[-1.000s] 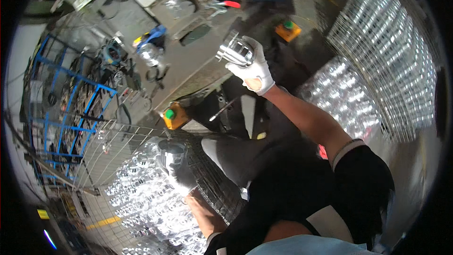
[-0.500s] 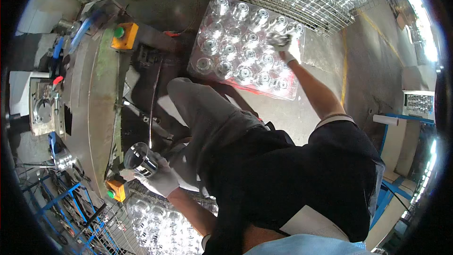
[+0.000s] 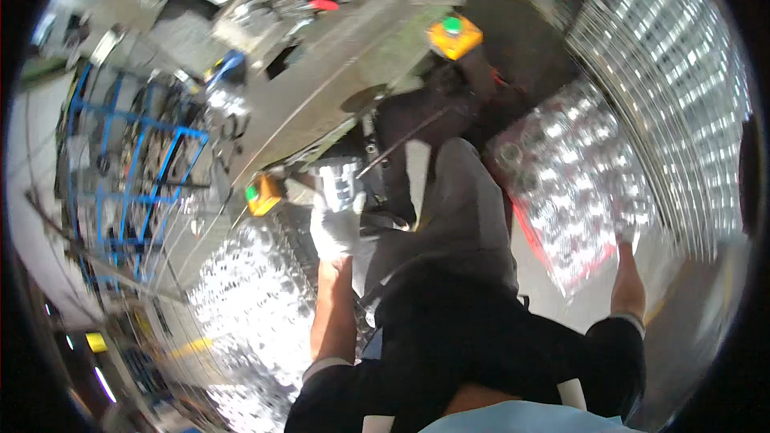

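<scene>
My left hand [image 3: 334,232], in a white glove, is closed round the lower part of a shiny metal cup [image 3: 338,182] and holds it up in front of the machine bench. My right hand [image 3: 628,234], gloved too, reaches out to the right edge of a clear plastic tray [image 3: 525,216] filled with rows of similar shiny cups. Right at its fingers is a bright, cup-like metal piece [image 3: 634,207]. Motion blur smears these fingers, so whether they grip that piece does not show.
A grey machine bench [image 3: 301,100] carries two yellow button boxes with green buttons, one far [image 3: 455,37] and one near [image 3: 262,194]. Wire crates of shiny cups stand at the right [image 3: 642,104] and lower left [image 3: 253,305]. A blue-framed rack [image 3: 144,168] is at the left.
The view has swung toward the left, so the bench now lies ahead and the tray to the right. My left hand still holds the metal cup, now more upright. My right hand stays by the tray.
</scene>
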Demonstrator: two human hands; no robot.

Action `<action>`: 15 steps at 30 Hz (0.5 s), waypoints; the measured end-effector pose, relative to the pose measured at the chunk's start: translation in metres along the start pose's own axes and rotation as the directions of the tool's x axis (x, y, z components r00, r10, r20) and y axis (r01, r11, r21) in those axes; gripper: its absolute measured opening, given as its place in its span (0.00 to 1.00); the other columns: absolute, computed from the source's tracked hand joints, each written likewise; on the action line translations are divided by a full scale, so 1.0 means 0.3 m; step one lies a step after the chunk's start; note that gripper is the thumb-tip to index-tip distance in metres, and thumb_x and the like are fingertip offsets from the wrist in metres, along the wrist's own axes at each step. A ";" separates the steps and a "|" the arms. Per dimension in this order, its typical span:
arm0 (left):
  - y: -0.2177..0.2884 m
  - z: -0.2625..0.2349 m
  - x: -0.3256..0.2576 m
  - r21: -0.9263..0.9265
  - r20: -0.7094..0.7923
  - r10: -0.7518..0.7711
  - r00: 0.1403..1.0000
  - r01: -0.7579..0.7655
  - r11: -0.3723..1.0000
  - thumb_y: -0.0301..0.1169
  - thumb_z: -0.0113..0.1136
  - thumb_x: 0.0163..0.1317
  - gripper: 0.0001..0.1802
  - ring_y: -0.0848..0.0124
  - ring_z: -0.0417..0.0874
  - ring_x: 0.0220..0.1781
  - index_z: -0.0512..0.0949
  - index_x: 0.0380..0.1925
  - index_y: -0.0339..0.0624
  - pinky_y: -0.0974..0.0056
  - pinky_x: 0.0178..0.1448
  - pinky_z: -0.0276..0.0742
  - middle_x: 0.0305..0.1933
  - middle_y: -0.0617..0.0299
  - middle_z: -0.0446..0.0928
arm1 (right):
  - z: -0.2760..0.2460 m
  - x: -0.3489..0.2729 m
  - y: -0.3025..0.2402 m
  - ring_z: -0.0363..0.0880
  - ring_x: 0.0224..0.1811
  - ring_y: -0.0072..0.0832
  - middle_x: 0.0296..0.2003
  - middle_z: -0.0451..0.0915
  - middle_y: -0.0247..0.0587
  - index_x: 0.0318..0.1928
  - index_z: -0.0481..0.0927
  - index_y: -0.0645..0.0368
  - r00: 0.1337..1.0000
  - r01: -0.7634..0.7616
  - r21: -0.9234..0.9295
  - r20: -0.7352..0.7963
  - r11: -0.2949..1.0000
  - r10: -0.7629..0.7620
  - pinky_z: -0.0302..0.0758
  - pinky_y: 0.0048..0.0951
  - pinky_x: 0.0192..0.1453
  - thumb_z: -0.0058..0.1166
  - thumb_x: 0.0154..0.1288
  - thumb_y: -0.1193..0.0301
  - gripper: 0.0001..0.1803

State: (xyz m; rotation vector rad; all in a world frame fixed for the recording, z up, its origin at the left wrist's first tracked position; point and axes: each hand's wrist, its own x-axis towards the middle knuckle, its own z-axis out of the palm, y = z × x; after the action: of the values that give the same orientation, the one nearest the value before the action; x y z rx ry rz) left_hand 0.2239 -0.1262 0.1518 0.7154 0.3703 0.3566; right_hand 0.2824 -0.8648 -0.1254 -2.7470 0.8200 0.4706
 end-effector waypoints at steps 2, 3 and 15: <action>0.029 0.015 0.003 -0.020 -0.002 0.021 1.000 -0.021 1.000 0.45 0.59 0.67 0.29 0.61 0.76 0.63 0.69 0.65 0.49 0.49 0.63 0.75 0.63 0.60 0.75 | -0.001 0.017 0.033 0.73 0.56 0.49 0.62 0.67 0.57 0.70 0.59 0.52 0.999 -0.048 -0.045 0.013 0.998 0.048 0.70 0.45 0.62 0.58 0.60 0.62 0.39; 0.045 0.019 0.003 -0.024 0.001 0.030 1.000 -0.030 0.999 0.45 0.59 0.67 0.28 0.61 0.77 0.63 0.69 0.64 0.49 0.50 0.63 0.76 0.62 0.59 0.76 | -0.004 0.021 0.049 0.72 0.57 0.49 0.63 0.67 0.56 0.71 0.59 0.52 0.998 -0.064 -0.053 0.008 0.997 0.064 0.69 0.45 0.63 0.57 0.61 0.62 0.39; 0.139 -0.064 0.040 -0.225 0.072 0.054 0.996 -0.036 0.974 0.46 0.58 0.67 0.28 0.55 0.77 0.62 0.69 0.64 0.50 0.45 0.63 0.77 0.63 0.56 0.75 | -0.195 -0.529 -1.164 0.73 0.62 0.50 0.57 0.76 0.60 0.65 0.69 0.61 0.749 0.649 0.201 -0.006 0.733 -0.662 0.68 0.43 0.67 0.52 0.67 0.60 0.30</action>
State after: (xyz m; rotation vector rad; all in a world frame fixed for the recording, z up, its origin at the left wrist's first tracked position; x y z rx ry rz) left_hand 0.2179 -0.0808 0.1648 0.5156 0.2363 0.4053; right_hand 0.3678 -0.5210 0.0327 -2.5818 -0.1584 0.3034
